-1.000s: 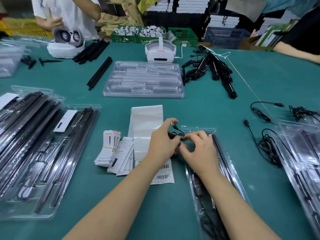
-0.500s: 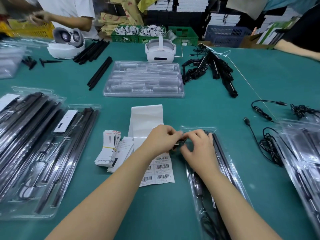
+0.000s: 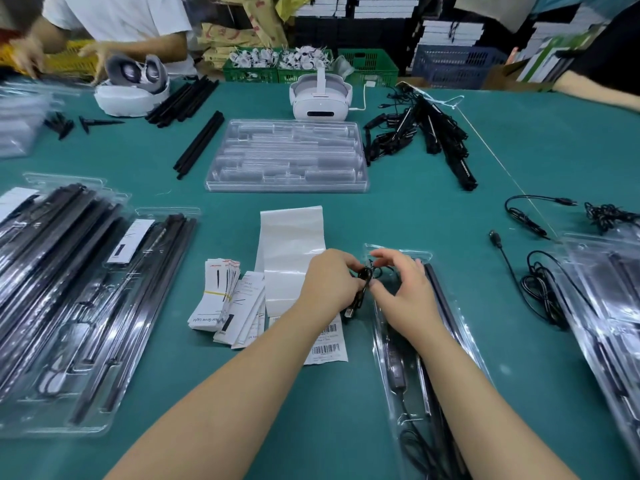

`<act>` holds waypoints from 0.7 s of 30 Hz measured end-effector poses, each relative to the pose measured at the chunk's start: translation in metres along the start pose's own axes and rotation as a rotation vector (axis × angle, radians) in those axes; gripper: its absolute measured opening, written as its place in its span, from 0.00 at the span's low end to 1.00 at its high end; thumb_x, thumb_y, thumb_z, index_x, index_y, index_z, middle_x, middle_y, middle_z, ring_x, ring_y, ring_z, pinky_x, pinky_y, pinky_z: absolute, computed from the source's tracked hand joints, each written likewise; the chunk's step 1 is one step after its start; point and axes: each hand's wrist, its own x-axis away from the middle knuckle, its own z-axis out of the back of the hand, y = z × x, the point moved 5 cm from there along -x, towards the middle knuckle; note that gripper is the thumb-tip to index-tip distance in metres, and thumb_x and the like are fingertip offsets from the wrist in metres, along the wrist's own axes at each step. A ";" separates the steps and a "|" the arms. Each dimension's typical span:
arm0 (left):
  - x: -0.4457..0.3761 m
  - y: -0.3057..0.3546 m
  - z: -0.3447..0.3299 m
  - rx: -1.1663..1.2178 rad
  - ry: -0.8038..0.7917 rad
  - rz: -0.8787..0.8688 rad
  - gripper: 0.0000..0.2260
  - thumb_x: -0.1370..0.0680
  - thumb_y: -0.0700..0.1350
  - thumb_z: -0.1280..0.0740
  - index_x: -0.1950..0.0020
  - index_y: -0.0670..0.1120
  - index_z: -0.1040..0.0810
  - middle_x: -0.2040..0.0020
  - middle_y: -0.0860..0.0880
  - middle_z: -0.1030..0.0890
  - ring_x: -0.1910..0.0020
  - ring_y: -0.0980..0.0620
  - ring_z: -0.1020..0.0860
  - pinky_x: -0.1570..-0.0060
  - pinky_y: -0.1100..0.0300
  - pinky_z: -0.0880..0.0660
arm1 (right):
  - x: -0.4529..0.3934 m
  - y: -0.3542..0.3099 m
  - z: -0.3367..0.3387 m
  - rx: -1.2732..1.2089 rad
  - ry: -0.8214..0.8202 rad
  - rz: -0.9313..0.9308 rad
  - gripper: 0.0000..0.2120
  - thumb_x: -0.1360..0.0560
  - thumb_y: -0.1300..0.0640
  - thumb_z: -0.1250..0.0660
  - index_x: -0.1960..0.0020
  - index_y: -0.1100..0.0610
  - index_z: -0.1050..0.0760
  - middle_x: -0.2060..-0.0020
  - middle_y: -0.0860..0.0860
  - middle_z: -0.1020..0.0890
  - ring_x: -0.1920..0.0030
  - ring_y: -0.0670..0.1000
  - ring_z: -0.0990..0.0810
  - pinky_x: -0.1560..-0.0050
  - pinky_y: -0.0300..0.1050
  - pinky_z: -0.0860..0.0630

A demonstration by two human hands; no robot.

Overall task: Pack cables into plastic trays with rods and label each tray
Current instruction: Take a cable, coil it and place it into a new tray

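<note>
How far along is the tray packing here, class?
Done: packed trays at left hold rods, one visibly labelled. In hand: the left hand and right hand bundle a black cable over the open tray. Left: loose cables, empty trays and barcode labels.

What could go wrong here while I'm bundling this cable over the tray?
The cable is held between both hands, left hand and right hand, with its plug end dangling past the tray edge; it may uncoil or catch on the rim. The barcode labels lie under your left wrist and could get dragged or creased.
</note>
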 end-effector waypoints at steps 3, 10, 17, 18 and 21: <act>0.000 0.010 -0.003 -0.175 0.010 -0.053 0.10 0.26 0.38 0.31 0.49 0.47 0.14 0.55 0.45 0.15 0.53 0.45 0.19 0.52 0.54 0.21 | 0.001 -0.001 0.001 -0.024 0.007 -0.013 0.21 0.29 0.65 0.30 0.41 0.47 0.25 0.52 0.38 0.21 0.46 0.34 0.27 0.24 0.58 0.46; 0.003 0.023 -0.012 -0.514 0.016 -0.187 0.10 0.23 0.36 0.38 0.47 0.44 0.19 0.53 0.44 0.22 0.50 0.42 0.21 0.58 0.57 0.32 | 0.002 -0.003 0.004 -0.054 0.040 -0.016 0.20 0.30 0.66 0.30 0.44 0.47 0.24 0.51 0.35 0.22 0.46 0.28 0.29 0.31 0.63 0.35; 0.005 0.013 -0.016 -0.608 -0.049 -0.335 0.12 0.23 0.37 0.39 0.42 0.46 0.22 0.56 0.48 0.34 0.58 0.43 0.25 0.55 0.53 0.28 | 0.002 -0.001 0.004 -0.094 0.061 -0.049 0.20 0.30 0.65 0.31 0.45 0.44 0.25 0.51 0.35 0.23 0.42 0.50 0.24 0.38 0.51 0.28; 0.005 0.013 -0.016 -0.586 -0.044 -0.319 0.12 0.23 0.37 0.39 0.43 0.45 0.21 0.57 0.49 0.34 0.59 0.43 0.26 0.57 0.53 0.29 | 0.002 0.000 0.004 -0.088 0.057 -0.047 0.20 0.30 0.65 0.30 0.45 0.44 0.25 0.51 0.36 0.23 0.42 0.51 0.24 0.38 0.50 0.27; 0.002 0.015 -0.012 -0.361 -0.026 -0.181 0.08 0.23 0.40 0.35 0.49 0.44 0.16 0.63 0.48 0.25 0.58 0.43 0.22 0.59 0.56 0.27 | 0.002 0.000 0.002 -0.054 0.046 -0.050 0.18 0.31 0.62 0.29 0.44 0.46 0.24 0.51 0.36 0.23 0.42 0.51 0.25 0.39 0.49 0.28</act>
